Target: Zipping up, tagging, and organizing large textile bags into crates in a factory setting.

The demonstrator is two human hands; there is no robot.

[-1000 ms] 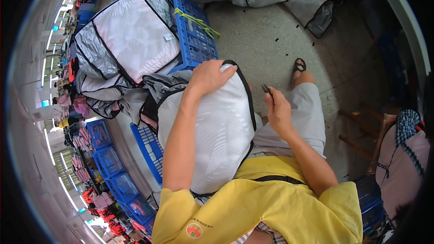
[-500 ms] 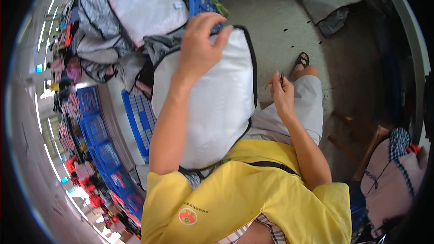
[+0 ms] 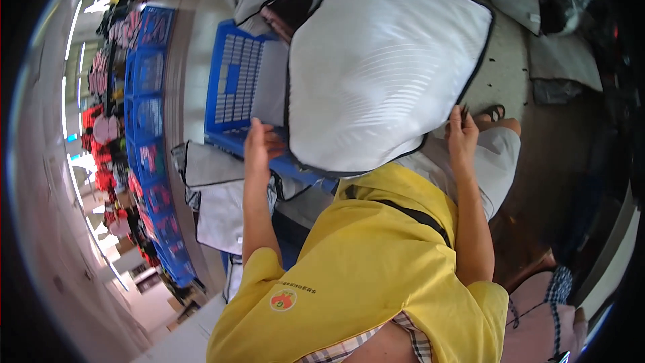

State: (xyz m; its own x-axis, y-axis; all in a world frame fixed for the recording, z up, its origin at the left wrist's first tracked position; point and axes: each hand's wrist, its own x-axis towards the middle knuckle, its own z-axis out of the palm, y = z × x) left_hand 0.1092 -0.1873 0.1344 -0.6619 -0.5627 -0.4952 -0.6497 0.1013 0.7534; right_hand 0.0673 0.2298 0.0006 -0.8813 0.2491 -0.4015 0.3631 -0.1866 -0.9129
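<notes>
A large white quilted fabric panel [image 3: 383, 74] with black edge binding lies in front of me, over a blue plastic crate [image 3: 232, 74]. My left hand [image 3: 259, 148] is just off the panel's left edge, above the crate's near rim. It is empty, fingers stretched and a little apart. At the panel's right edge, my right hand [image 3: 463, 138] is closed in a pinch around a small dark pointed tool [image 3: 464, 113]. The tool is mostly hidden by the fingers, so its kind is unclear. Whether those fingertips also touch the black binding, I cannot tell.
More white and grey bound pieces [image 3: 222, 208] are heaped left of my waist. Others lie on the floor [image 3: 564, 60] at far right, near dark scraps. Stacked blue crates [image 3: 144, 128] line the left. A pink bag [image 3: 537, 309] with checked straps sits behind my right elbow.
My left hand has come down from the panel's far edge to its near left side. The panel now shows more fully, farther right in view, with the crate uncovered beside it. My view has swung left.
</notes>
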